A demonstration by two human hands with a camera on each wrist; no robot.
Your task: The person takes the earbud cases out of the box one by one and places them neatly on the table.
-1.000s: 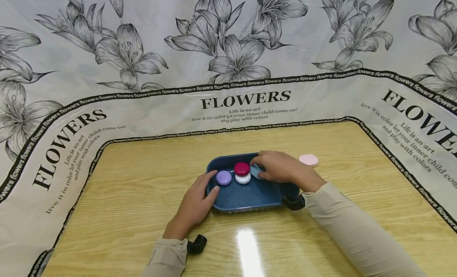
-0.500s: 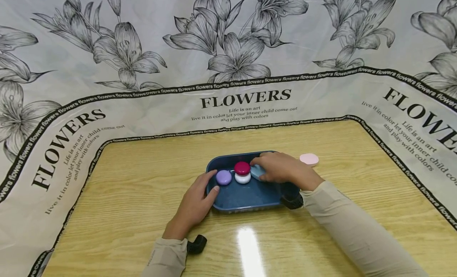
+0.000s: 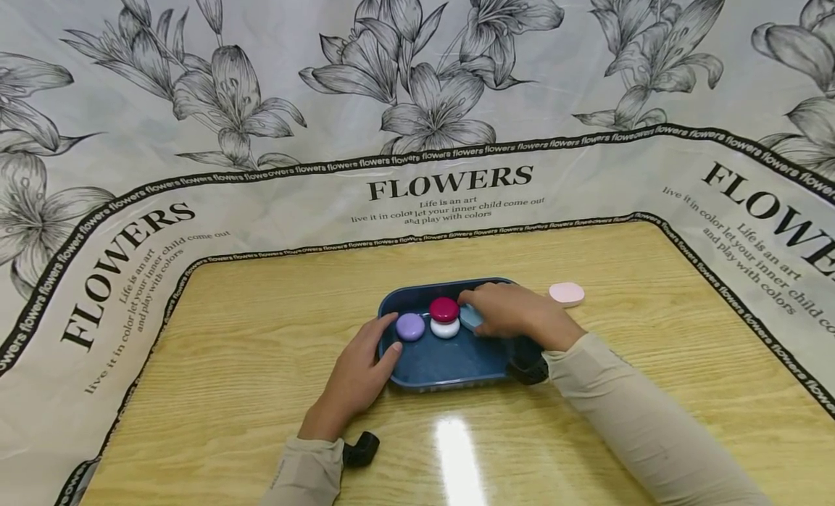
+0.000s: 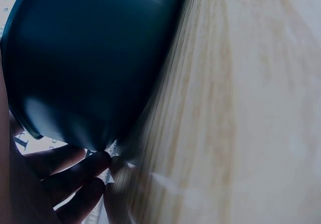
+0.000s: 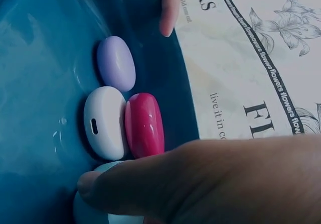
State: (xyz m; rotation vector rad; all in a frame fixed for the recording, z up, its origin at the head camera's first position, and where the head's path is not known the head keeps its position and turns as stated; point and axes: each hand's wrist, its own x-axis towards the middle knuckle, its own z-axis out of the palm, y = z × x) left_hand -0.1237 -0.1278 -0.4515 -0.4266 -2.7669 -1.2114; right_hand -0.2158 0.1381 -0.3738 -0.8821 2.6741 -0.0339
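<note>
A dark blue tray (image 3: pixel 450 365) sits on the wooden table. My left hand (image 3: pixel 357 368) holds its left end, with the thumb over the rim and several fingers (image 4: pixel 75 179) at the outer wall. Inside the tray, my right hand (image 3: pixel 505 308) pinches a rounded light blue case (image 3: pixel 468 318), partly hidden by the thumb. Just left of it a glossy magenta case (image 3: pixel 444 307) leans close against a white case (image 3: pixel 445 330), which shows a small dark slot in the right wrist view. A light purple case (image 3: pixel 410 327) lies at the tray's left end.
To the right of the tray, behind my right wrist, a pale pink oval object (image 3: pixel 566 293) lies on the table (image 3: pixel 248 346). A white cloth (image 3: pixel 280 209) printed with flowers and lettering borders the table at the back and sides.
My right wrist and forearm have shifted slightly to the left, the fingers staying on the light blue case. The left hand, the tray and the other cases look unmoved.
</note>
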